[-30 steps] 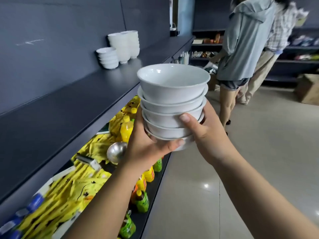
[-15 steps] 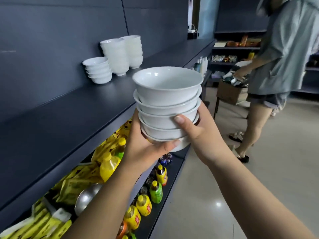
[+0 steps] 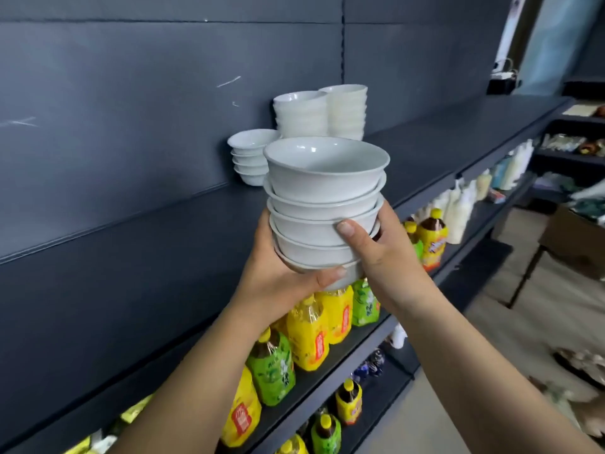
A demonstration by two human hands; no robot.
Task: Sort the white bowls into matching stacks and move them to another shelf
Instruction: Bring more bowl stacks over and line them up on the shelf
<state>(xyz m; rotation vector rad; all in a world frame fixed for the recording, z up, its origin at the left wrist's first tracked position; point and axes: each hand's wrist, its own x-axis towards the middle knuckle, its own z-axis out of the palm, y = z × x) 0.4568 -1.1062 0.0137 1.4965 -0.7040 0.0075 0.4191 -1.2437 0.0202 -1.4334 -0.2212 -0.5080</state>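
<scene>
Now the carried bowl stack point(image 3: 324, 204), left hand point(image 3: 278, 280) and right hand point(image 3: 383, 253) grip clamped on its base, has neared the shelved bowl stacks point(image 3: 304, 116) mid-frame; set-down likely next.

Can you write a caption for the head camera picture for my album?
Left hand and right hand hold a bowl stack near three stacks on a dark shelf.

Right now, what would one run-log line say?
phase: carrying | left hand: holds bowl stack from below | right hand: grips its side | dark shelf: three other stacks standing
</scene>
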